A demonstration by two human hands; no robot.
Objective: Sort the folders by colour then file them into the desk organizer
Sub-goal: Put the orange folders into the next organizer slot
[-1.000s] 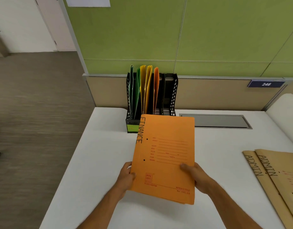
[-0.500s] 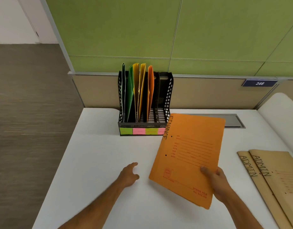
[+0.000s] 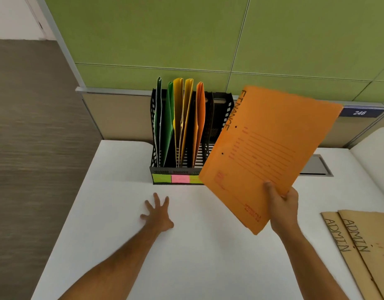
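The right hand [image 3: 283, 210] was the grip: thumb on the front face, fingers curled behind, pinching the orange FINANCE folder [image 3: 266, 152] at its lower right edge. The folder was held up off the tabletop [image 3: 113, 213], cover toward the camera, its long axis tilted, the top edge pointing toward one o'clock and the lower corner toward seven o'clock. The word FINANCE ran along its left edge. Its lower left part overlapped the right front of the desk organizer [image 3: 176, 169].

The left hand [image 3: 157, 215] held nothing; its fingers were spread and straight, low over the white tabletop at about seven o'clock from the organizer, though whether it touched the surface could not be told.

At four o'clock from the right hand, two brown ADMIN folders [image 3: 364, 247] lay flat and overlapping on the tabletop. Behind the tabletop stood a green partition wall [image 3: 165, 40] with a beige lower band and a blue plate reading 246 [image 3: 359, 113]. Grey-brown carpet [image 3: 24, 126] lay at nine o'clock.

The black organizer stood upright against the partition. From the left, its slots held two green folders [image 3: 165, 126], two yellow folders [image 3: 182, 118] and one orange folder [image 3: 199, 122]. Green and pink labels [image 3: 173, 178] marked its front.
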